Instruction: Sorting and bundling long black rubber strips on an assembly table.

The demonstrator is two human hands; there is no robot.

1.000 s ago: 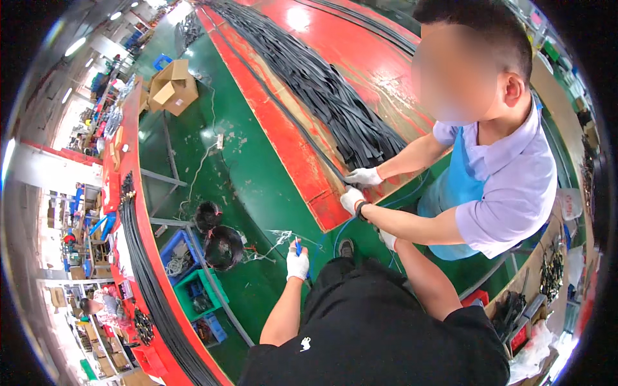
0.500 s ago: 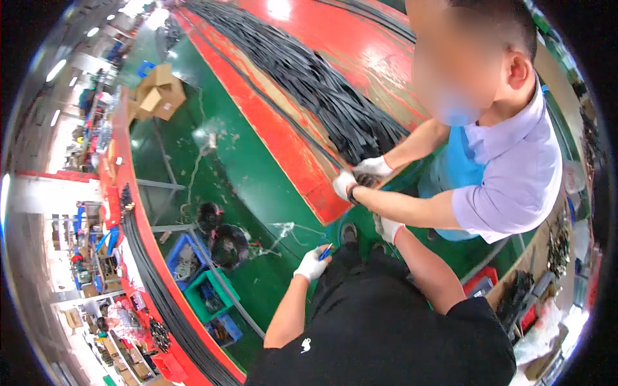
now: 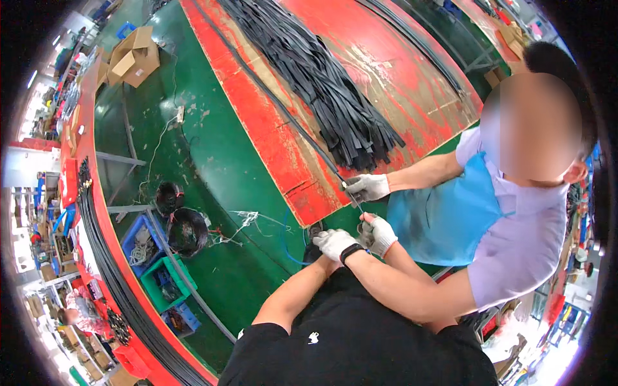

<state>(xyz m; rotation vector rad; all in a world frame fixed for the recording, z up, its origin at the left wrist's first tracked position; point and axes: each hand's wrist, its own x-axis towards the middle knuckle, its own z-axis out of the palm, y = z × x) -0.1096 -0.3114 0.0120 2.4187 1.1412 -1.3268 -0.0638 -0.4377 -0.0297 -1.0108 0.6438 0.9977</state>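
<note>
My left forearm [image 3: 293, 293] reaches up to the co-worker's white-gloved hand [image 3: 335, 242], which wears a dark wristband and covers my left hand, so my fingers there are hidden. My right hand [image 3: 381, 237], in a white glove, shows just right of it, the forearm passing under the co-worker's arm. Its fingers are closed around the lower end of a thin grey strand [image 3: 358, 205]. The co-worker's other gloved hand [image 3: 369, 187] grips the upper end, by the tip of a long black cable [image 3: 283, 106] lying along the table edge.
A red table [image 3: 290, 170] bears a thick bundle of black strips [image 3: 341, 109]. A co-worker in a blue apron [image 3: 444, 219] stands close on the right. Left are a green crate [image 3: 151, 283], a blue crate [image 3: 132, 239], black coils [image 3: 187, 230], and a red bench [image 3: 109, 283] with black tubing.
The co-worker's banded hand came down from the table corner onto my left hand, hiding the blue tool seen in it before. My right hand now shows more fully, closed on the strand.
</note>
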